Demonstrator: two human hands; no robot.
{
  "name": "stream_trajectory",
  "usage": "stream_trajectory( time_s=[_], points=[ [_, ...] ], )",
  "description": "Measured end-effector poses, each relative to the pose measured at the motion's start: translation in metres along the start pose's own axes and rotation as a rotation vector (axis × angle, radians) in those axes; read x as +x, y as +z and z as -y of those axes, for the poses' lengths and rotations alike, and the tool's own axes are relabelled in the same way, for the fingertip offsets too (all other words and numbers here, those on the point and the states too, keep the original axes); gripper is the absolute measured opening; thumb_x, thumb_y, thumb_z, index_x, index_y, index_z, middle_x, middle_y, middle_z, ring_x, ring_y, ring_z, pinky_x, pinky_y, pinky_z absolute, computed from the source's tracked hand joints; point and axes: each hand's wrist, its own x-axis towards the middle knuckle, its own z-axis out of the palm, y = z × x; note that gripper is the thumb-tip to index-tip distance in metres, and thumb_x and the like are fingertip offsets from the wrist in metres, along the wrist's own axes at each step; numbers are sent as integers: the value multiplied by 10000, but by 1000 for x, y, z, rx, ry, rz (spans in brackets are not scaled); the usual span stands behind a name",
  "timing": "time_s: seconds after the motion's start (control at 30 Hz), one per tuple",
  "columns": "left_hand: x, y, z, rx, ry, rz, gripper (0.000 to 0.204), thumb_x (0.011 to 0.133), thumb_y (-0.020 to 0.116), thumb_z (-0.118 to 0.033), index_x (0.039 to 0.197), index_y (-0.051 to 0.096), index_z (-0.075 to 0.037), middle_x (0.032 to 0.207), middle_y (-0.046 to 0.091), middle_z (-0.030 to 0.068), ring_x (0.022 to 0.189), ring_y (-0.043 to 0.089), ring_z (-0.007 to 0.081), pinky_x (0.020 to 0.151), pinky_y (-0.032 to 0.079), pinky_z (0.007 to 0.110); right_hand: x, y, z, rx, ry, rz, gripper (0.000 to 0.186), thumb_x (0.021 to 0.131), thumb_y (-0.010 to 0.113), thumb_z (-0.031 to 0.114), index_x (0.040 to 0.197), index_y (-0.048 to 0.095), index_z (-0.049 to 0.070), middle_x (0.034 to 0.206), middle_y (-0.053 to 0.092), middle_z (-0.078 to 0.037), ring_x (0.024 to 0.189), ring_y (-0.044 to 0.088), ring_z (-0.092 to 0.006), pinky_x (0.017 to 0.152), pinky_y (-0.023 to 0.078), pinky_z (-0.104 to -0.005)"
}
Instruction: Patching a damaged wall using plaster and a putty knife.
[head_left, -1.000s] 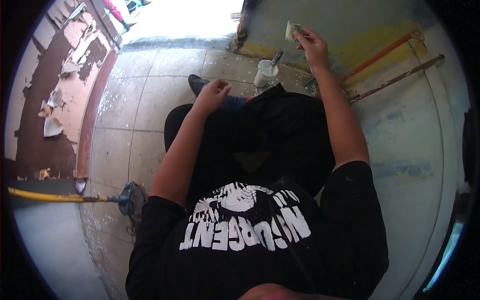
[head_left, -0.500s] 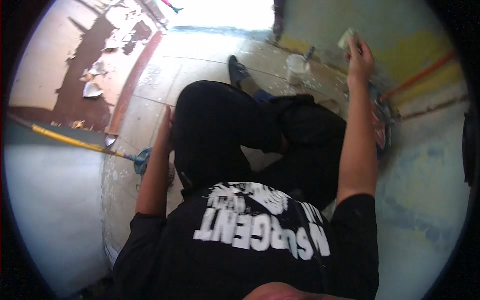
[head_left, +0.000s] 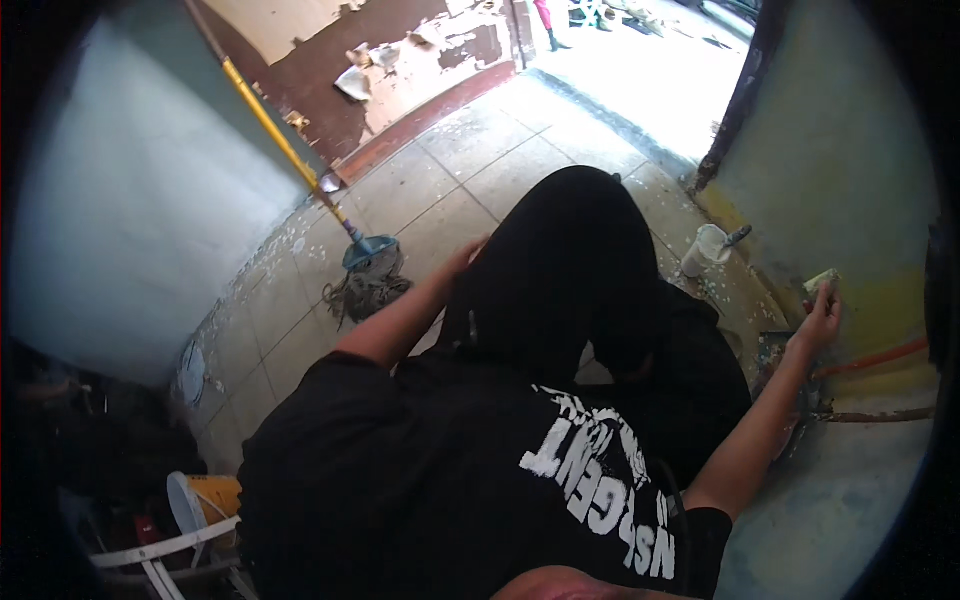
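Note:
My right hand (head_left: 822, 325) is closed on a small cream-coloured pad (head_left: 822, 280), which it holds up against the yellow-stained lower part of the wall (head_left: 870, 310) on the right. Whether the pad is a sponge or a folded sheet, I cannot make out. My left hand (head_left: 468, 258) rests against the outside of my bent knee (head_left: 575, 220), its fingers mostly hidden by the dark trouser leg. Left of my right hand, a white tub (head_left: 708, 250) stands on the floor by the wall, with a dark-handled tool (head_left: 738, 236) sticking out of it.
A mop (head_left: 375, 285) with a yellow pole leans at the left. Peeling brown panelling (head_left: 350, 110) stands beyond it, beside a bright doorway (head_left: 640, 70). Pale flecks dot the tiled floor (head_left: 430, 180). An orange pipe (head_left: 880, 357) runs along the right wall. Behind me stands a yellow bucket (head_left: 205, 500).
The view has swung, so the room appears turned and the mop and bucket show more fully. My right hand still holds the pad by the wall; my left stays at the knee.

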Motion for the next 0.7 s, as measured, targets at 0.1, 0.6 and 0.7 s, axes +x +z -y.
stream_trajectory(
  time_s=[0.1, 0.6, 0.7],
  points=[
    [-18, 77, -99, -212, -145, 138, 642, 1008, 493, -448, 1493, 372, -46, 1368, 558, 152, 1268, 529, 272, 1066, 432, 403, -2, -19, -3, 66, -50, -42, 259, 966, 654, 229, 1134, 634, 33, 1059, 624, -15, 913, 591, -89, 720, 543, -232],
    [41, 29, -54, 603, 144, 60, 775, 1019, 264, -617, 1431, 456, 10, 1326, 581, 209, 1234, 549, 261, 1076, 387, 352, 17, -2, 14, 461, 101, -72, 234, 950, 607, 162, 1144, 584, 32, 1071, 573, -67, 896, 600, -164, 705, 588, -330],
    [8, 87, -98, 730, 240, 115, 679, 1044, 302, -542, 1327, 550, 23, 1197, 637, 193, 1165, 585, 239, 1030, 420, 324, 6, -14, 14, 445, 126, -162, 281, 948, 618, 224, 1161, 582, 43, 1003, 570, -58, 840, 608, -153, 673, 564, -296]
  ],
)
